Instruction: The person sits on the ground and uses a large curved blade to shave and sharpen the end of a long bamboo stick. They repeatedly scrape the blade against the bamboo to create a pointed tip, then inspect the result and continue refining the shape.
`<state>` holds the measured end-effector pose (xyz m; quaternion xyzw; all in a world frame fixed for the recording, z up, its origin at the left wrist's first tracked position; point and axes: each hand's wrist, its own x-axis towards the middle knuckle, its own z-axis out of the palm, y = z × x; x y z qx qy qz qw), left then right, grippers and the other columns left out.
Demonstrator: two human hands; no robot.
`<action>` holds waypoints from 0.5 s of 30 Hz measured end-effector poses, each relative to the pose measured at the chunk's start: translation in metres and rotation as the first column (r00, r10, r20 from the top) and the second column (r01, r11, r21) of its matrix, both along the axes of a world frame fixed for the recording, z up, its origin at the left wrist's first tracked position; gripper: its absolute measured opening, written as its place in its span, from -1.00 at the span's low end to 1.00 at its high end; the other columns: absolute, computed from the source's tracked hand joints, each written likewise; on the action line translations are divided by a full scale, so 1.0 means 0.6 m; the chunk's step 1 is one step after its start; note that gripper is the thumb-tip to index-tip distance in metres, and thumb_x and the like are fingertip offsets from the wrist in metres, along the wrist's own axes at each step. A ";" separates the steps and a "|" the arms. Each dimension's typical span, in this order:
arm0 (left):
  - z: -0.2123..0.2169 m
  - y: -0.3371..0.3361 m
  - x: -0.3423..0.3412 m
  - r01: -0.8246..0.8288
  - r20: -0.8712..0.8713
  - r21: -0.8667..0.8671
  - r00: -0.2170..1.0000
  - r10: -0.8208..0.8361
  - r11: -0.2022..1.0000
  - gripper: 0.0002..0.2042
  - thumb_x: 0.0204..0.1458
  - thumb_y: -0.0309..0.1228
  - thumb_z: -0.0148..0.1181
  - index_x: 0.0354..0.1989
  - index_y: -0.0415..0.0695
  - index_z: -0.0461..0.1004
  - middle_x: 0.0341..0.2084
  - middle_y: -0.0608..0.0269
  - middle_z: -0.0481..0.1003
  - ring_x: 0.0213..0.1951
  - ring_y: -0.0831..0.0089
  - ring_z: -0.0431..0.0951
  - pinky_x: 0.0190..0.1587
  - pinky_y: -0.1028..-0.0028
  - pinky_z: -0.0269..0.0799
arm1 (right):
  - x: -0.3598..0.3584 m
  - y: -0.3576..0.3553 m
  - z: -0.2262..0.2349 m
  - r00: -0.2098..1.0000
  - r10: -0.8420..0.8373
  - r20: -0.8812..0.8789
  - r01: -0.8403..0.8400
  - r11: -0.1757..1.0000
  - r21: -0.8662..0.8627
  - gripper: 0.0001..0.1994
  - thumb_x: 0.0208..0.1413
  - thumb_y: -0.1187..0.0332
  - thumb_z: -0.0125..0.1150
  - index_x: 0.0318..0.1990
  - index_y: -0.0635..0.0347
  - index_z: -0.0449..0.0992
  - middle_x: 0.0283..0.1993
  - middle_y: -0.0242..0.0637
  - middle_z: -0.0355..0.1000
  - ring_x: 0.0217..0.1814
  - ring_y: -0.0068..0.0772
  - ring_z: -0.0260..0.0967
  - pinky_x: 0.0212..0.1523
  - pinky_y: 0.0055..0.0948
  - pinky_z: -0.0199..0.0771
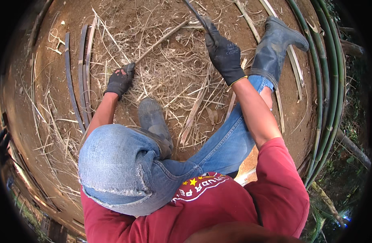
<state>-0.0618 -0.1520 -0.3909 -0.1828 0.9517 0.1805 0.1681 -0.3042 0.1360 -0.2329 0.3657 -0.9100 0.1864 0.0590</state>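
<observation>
Nearest item: raised left knee [121, 166] in faded blue jeans, frayed at the hem, with a red shirt [218, 206] below it.
Left hand [120, 79]: black glove, worn through at the knuckles; fingers curled shut around the lower end of a thin bamboo strip [161, 39].
Bamboo strip: pale, narrow, running up and to the right from the left fist, over the litter towards the right hand.
Right hand [223, 52]: black glove; fingers clamped around the handle of a dark blade [193, 11].
Blade: slim, pointing up-left from the fist, its tip near the strip's far end; contact cannot be told.
Footwear: dark rubber boots, one [154, 121] under the knee, one [275, 44] stretched out at right.
Ground: brown earth with dry bamboo shavings [170, 77].
Left stock: split dark slats [78, 77], curved.
Right stock: green bamboo poles [327, 81].
</observation>
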 end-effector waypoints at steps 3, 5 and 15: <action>0.016 -0.009 -0.026 -0.022 -0.028 0.080 0.999 0.025 0.997 -0.43 0.31 0.09 -0.36 -0.01 -0.06 0.51 -0.14 -0.08 0.56 -0.04 -0.01 0.53 0.08 0.14 0.39 | -0.017 0.030 -0.052 1.000 0.026 0.003 -0.026 0.999 0.040 -0.59 0.31 0.13 0.02 0.28 -0.13 0.38 -0.30 -0.01 0.54 -0.36 0.02 0.52 -0.43 -0.18 0.48; 0.023 0.001 -0.043 -0.106 0.032 0.116 0.994 0.103 0.988 -0.46 0.33 0.05 -0.38 0.06 -0.03 0.48 -0.10 -0.07 0.55 -0.02 -0.02 0.52 0.09 0.14 0.40 | -0.041 0.051 -0.086 0.997 -0.025 0.076 0.000 0.951 0.309 -0.58 0.30 0.13 -0.03 0.30 -0.22 0.34 -0.37 -0.08 0.54 -0.40 -0.02 0.52 -0.40 -0.14 0.49; 0.027 -0.009 -0.051 -0.102 0.011 0.097 0.995 0.101 0.990 -0.50 0.33 0.03 -0.35 0.08 0.03 0.48 -0.05 -0.10 0.53 -0.01 -0.01 0.52 0.11 0.15 0.39 | -0.025 0.042 -0.062 0.989 -0.124 0.081 0.098 0.959 0.266 -0.52 0.29 0.10 -0.04 0.36 -0.22 0.25 -0.35 -0.03 0.54 -0.39 0.03 0.52 -0.40 -0.09 0.49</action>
